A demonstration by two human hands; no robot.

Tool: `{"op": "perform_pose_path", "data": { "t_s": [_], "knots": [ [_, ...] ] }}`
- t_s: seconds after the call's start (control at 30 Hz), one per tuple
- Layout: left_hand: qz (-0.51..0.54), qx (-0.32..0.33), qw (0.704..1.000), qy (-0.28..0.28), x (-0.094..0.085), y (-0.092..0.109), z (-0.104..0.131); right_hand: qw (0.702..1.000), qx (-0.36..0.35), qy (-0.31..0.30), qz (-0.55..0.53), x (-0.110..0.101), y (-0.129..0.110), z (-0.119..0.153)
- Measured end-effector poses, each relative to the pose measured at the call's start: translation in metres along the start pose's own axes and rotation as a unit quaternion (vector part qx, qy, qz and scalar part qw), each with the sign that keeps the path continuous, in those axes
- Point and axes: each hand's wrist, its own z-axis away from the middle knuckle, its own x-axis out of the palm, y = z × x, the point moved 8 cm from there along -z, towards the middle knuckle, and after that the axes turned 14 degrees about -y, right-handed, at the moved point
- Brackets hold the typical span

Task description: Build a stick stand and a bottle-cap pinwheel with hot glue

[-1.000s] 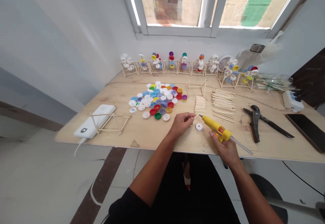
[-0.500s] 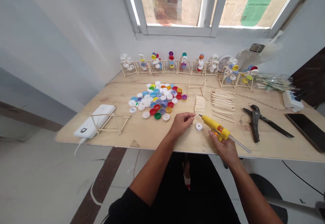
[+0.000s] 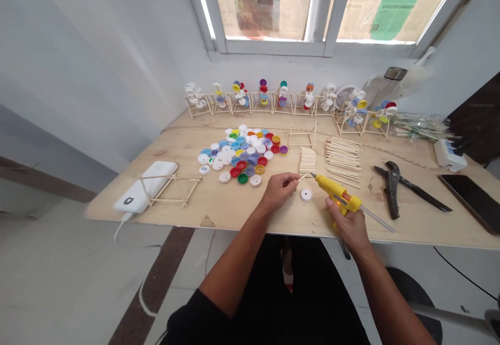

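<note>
Glue gun (image 3: 339,195), over the worktop (image 3: 226,207), has shifted slightly right since half a second ago. The right hand (image 3: 351,228) curls round its handle; the left hand (image 3: 279,191), nearly closed, has kept its place. Between them the white cap (image 3: 302,195) lies unmoved. The wooden stick (image 3: 303,177) pinched in the left fingertips now sits farther from the nozzle.

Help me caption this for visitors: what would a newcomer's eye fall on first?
The yellow glue gun in the right hand likely comes first, near the front edge of the table. Next is the heap of colourful caps, farther back and left, then the row of cap-and-stick models below the window.
</note>
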Motion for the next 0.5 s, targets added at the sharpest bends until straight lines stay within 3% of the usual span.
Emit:
{"op": "perform_pose_path", "data": {
  "t_s": [0.27,0.5],
  "knots": [
    [-0.032,0.000,0.999,-0.012,0.003,0.003,0.001,1.000,0.005,-0.015,-0.018,-0.003,-0.004,0.000],
    [-0.240,0.038,0.969,-0.032,-0.004,0.016,0.014,0.999,0.002,-0.014,-0.041,-0.002,-0.013,0.004]
  ]
}}
